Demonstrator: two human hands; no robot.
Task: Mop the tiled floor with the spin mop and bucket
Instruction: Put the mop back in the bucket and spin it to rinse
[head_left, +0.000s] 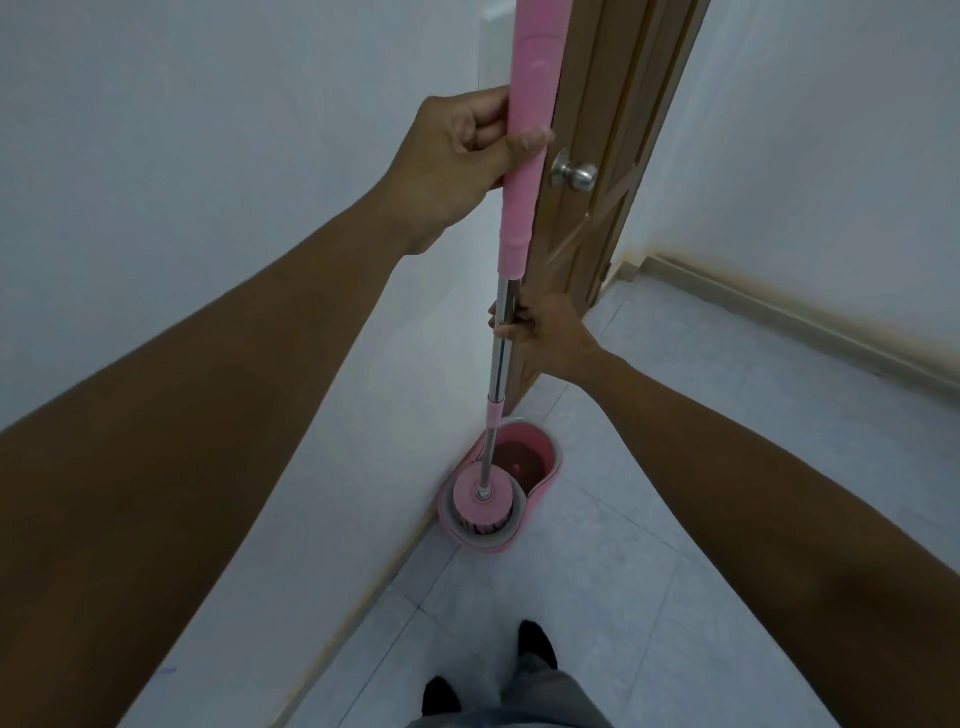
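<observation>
Left hand: the left hand (462, 150) sits in the upper middle of the frame, fingers curled tight around the pink foam grip (524, 156) of the mop, thumb pressed across its front
Right hand: the right hand (550, 338) is lower, at the centre of the frame, fingers wrapped round the bare steel pole (501, 338) just below where the pink sleeve ends
Mop: the spin mop stands close to upright, running from the top edge of the frame down to the bucket at lower centre; its round pink mop head (482, 498) sits in the grey wringer basket (480, 538), dark strands showing under the disc
Bucket: the pink bucket (550, 462) stands on the tiled floor (649, 597), against the white wall (208, 208) and just below the brown door (613, 156) with its metal knob (574, 174); the far well looks dark, whether from water I cannot tell
Feel of the pole: likely light and stiff; the steel looks smooth, so probably slippery under a damp palm, while the foam should give the surer hold
Feel of the head: soft strands, heavier when soaked, and apt to drip once lifted out
Where to hold: one hand high on the foam to steer, the other on the steel for downward push, as both now sit
Stage: seemingly wringing the head in the basket before any floor is wiped
Risk: the bucket looks light and could tip or slide if the pole leans
</observation>
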